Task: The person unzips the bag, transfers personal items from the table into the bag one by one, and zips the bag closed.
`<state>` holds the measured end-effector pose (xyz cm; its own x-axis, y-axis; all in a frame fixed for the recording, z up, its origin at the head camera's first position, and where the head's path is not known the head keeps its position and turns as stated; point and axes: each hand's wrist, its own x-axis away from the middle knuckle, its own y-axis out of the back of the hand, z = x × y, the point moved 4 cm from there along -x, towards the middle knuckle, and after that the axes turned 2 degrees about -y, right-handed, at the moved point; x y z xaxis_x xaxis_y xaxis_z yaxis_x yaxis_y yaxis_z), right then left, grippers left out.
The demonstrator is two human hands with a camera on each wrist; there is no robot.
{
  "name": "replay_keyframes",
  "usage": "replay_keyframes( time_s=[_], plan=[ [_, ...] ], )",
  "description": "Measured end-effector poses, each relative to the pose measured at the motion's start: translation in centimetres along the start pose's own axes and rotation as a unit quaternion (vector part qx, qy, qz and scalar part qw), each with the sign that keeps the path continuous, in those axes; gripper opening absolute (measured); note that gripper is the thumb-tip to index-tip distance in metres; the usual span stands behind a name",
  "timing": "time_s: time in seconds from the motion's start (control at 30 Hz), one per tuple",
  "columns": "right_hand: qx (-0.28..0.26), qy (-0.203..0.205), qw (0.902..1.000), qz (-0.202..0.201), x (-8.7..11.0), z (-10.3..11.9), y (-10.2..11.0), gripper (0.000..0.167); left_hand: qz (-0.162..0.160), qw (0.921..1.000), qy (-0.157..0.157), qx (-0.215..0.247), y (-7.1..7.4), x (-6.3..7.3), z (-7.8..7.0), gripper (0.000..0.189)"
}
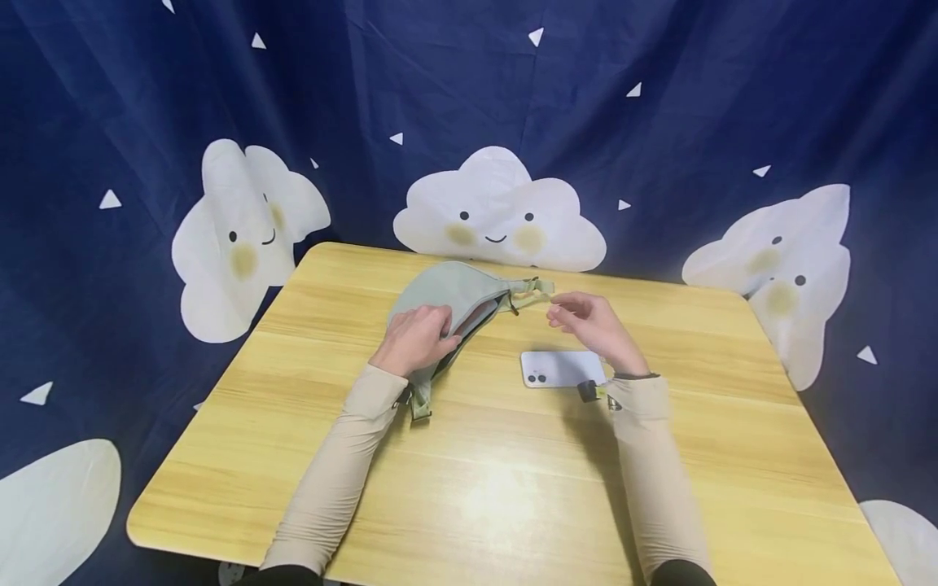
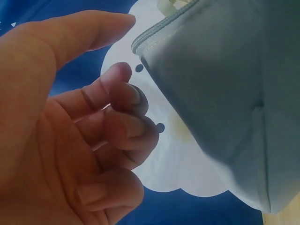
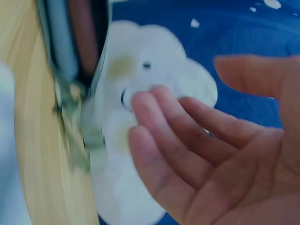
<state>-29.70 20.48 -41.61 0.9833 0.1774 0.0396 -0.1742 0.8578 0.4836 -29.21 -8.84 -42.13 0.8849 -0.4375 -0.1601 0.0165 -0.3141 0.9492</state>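
Observation:
A pale green waist bag (image 1: 450, 285) lies on the table, its zipped mouth gaping to show a dark inside. My left hand (image 1: 419, 335) is over its near side in the head view. In the left wrist view that hand (image 2: 89, 122) has loosely bent fingers, with the thumb tip right beside the zip edge of the bag (image 2: 215, 84) and nothing between them. Right of the strap end, my right hand (image 1: 592, 321) hovers with relaxed fingers and an empty palm. Just below it a white phone (image 1: 557, 369) lies with its two camera lenses up.
The light wooden table (image 1: 469, 488) has rounded corners. Behind it hangs a dark blue curtain (image 1: 469, 81) printed with smiling clouds and white triangles. A buckle and green strap (image 1: 420, 405) hang from the bag's near end.

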Motion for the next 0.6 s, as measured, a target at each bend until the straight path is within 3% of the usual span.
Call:
replay_keyframes(
  time_s=[0.13, 0.23, 0.6],
  plan=[
    [0.095, 0.002, 0.9954, 0.012, 0.5, -0.8, 0.5, 0.044, 0.009, 1.0000, -0.001, -0.004, -0.1, 0.0, -0.1, 0.036],
    [0.133, 0.000, 0.9907, 0.027, 0.5, -1.4, 0.4, 0.047, 0.013, 0.9999, 0.001, -0.006, -0.1, 0.1, -0.1, 0.036],
    [0.187, -0.019, 0.9799, 0.067, 0.2, -3.2, 0.3, 0.054, 0.012, 0.9999, 0.001, -0.010, 0.1, 0.1, -0.2, 0.032]
  ],
)
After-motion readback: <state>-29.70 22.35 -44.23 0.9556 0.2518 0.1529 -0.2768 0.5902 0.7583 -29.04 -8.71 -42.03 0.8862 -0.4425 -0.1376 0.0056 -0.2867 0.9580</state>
